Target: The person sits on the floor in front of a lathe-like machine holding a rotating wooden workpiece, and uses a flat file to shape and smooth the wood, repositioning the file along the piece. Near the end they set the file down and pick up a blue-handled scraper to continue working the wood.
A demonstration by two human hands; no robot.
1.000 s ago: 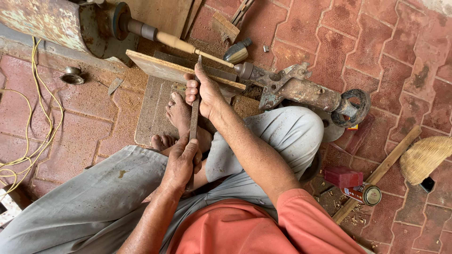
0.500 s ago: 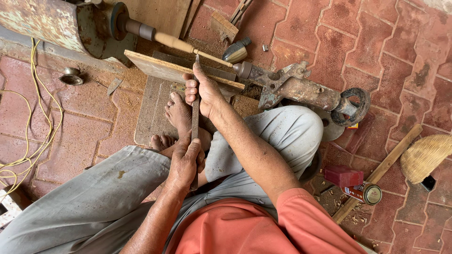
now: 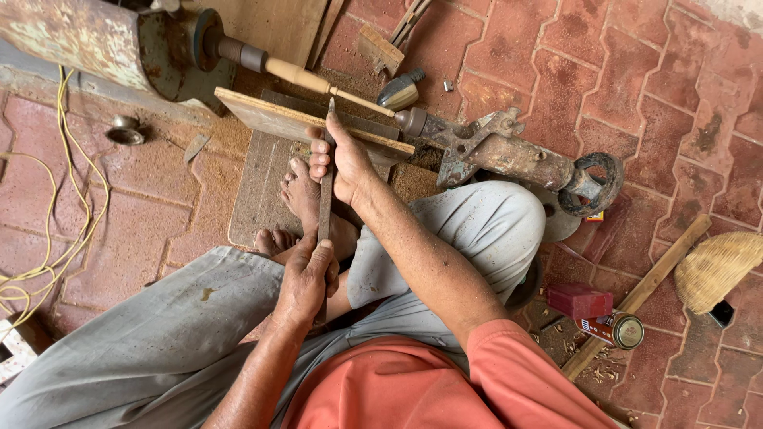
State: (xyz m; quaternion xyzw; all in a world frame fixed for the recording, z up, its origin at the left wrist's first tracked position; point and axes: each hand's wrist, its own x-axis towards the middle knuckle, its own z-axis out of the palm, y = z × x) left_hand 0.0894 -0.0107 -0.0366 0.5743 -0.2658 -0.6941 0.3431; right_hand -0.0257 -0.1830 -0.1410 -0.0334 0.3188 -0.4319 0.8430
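Chisel (image 3: 325, 187) runs long and dark between my two hands, its tip lying over the front edge of the wooden board (image 3: 270, 115), up against the pale spindle (image 3: 306, 78) mounted in the rusty lathe (image 3: 493, 151). My right hand (image 3: 343, 163) clamps its fingers round the blade near the tip; my left hand (image 3: 306, 278) is wrapped shut on the handle end. My bare foot (image 3: 306, 195) rests just behind the board, on the brick floor (image 3: 675, 95).
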